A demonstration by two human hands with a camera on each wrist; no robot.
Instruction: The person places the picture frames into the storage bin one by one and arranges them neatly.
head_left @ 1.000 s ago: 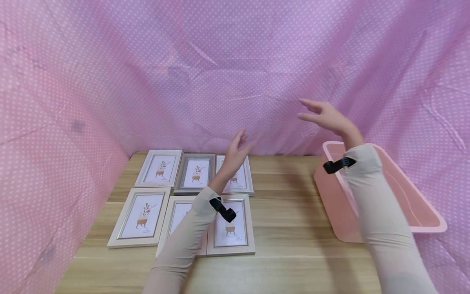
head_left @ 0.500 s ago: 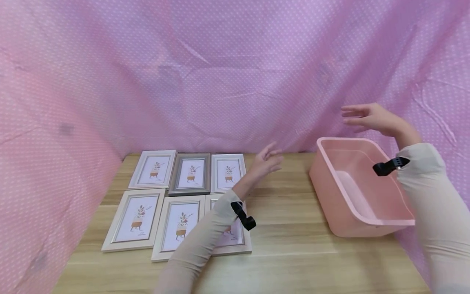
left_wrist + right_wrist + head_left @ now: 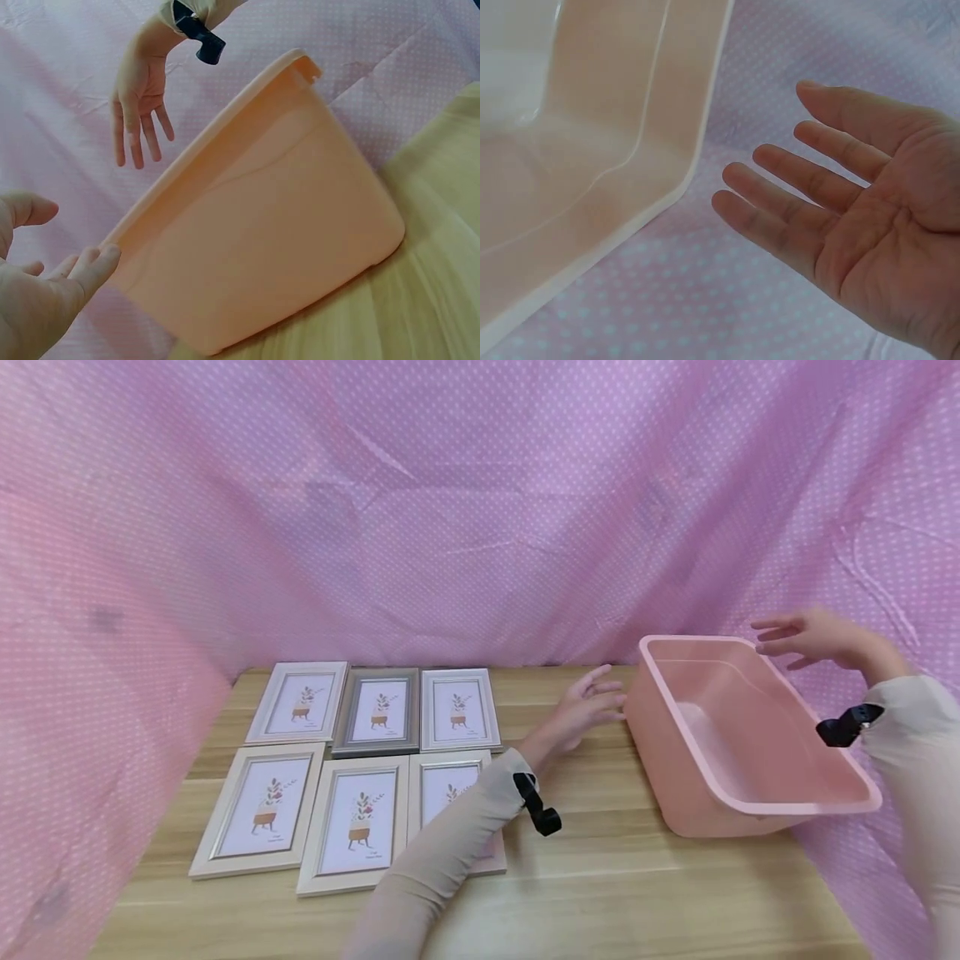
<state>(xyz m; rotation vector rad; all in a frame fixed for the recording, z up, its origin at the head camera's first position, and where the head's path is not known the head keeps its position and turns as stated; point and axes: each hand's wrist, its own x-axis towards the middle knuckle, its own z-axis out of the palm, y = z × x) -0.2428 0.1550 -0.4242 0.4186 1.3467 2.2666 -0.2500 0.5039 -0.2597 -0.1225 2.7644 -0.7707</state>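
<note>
The pink tub (image 3: 757, 735) (open-topped) stands upright on the table (image 3: 615, 885).

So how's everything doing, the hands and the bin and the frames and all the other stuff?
Bin: upright, uncovered.
Left hand: raised, holding nothing; whether it touches the bin, I can't tell.
Right hand: raised, holding nothing, near the rim.
Grey frame: flat, picture up.
Five pale frames: flat, pictures up, one partly hidden.
Table: partly covered.
Cloth: hanging, wrinkled.

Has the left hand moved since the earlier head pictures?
Yes, rightward. Judged against the back-right frame, the left hand has gone from overlapping it in the head view to well right of it, near the bin.
</note>
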